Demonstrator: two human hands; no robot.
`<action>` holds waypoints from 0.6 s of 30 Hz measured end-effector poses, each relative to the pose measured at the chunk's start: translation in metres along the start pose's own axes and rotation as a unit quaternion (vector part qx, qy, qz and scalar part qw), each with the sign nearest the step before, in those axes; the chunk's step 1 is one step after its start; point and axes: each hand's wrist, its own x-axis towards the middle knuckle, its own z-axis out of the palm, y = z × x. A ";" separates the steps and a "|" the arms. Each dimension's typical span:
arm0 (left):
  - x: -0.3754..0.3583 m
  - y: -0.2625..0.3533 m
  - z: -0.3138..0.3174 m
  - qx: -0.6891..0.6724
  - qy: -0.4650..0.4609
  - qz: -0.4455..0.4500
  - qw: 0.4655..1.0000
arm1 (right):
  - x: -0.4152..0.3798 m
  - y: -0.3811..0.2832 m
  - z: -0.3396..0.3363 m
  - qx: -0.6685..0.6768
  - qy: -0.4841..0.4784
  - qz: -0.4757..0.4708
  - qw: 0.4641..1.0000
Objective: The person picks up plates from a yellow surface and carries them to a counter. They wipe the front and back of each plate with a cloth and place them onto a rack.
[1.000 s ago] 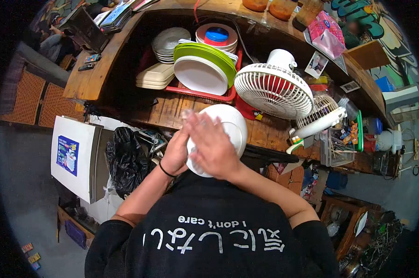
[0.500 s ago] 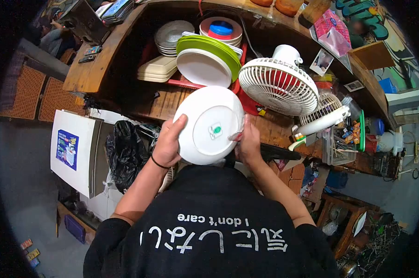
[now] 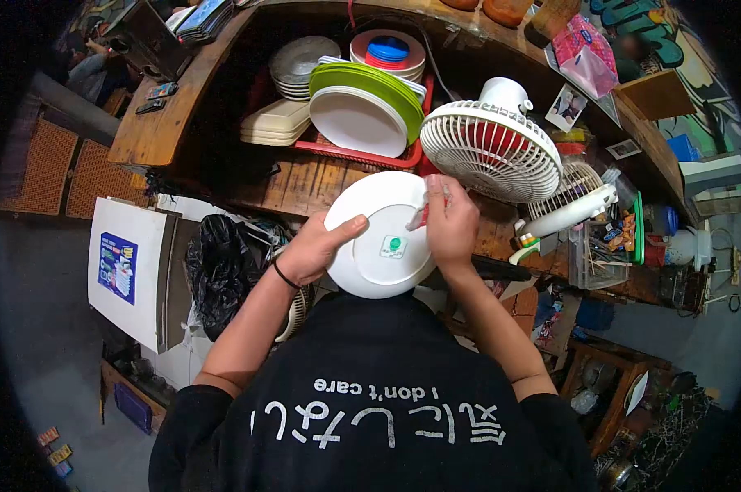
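Observation:
A white plate (image 3: 358,238) is held in front of my chest, its underside with a green-and-white label facing up. My left hand (image 3: 309,248) grips the plate's left edge, thumb lying over the underside and fingers hidden behind. In the closed fingers of my right hand (image 3: 454,225) is a crumpled white-and-red cloth (image 3: 422,218), pressed on the plate's right side. It may be a thin tissue or wrapper; the material is hard to make out. Beyond the plate, a red basket (image 3: 362,161) holds white and green plates (image 3: 358,123) standing on edge.
A white fan (image 3: 493,152) stands right of the basket, with a second fan (image 3: 567,205) beside it. Cream trays (image 3: 274,123) lie to the left. A black plastic bag (image 3: 220,275) hangs by a white cabinet (image 3: 133,271). A clear container (image 3: 600,261) sits at right.
The plate has come slightly nearer my body and turned, its label now lower right. My right hand has moved from the plate's edge up over its underside with the cloth.

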 end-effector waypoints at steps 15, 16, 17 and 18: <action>0.000 0.004 0.005 -0.044 0.082 0.067 0.993 | -0.027 0.006 0.017 -0.310 -0.106 -0.289 0.899; -0.001 0.007 0.003 -0.043 0.082 0.077 0.993 | -0.027 0.008 0.016 -0.310 -0.106 -0.290 0.899; -0.001 0.009 0.001 -0.043 0.081 0.087 0.992 | -0.027 0.012 0.016 -0.263 -0.071 -0.263 0.925; 0.000 0.009 -0.003 -0.035 0.093 0.085 0.991 | -0.026 0.016 0.017 -0.215 -0.036 -0.235 0.947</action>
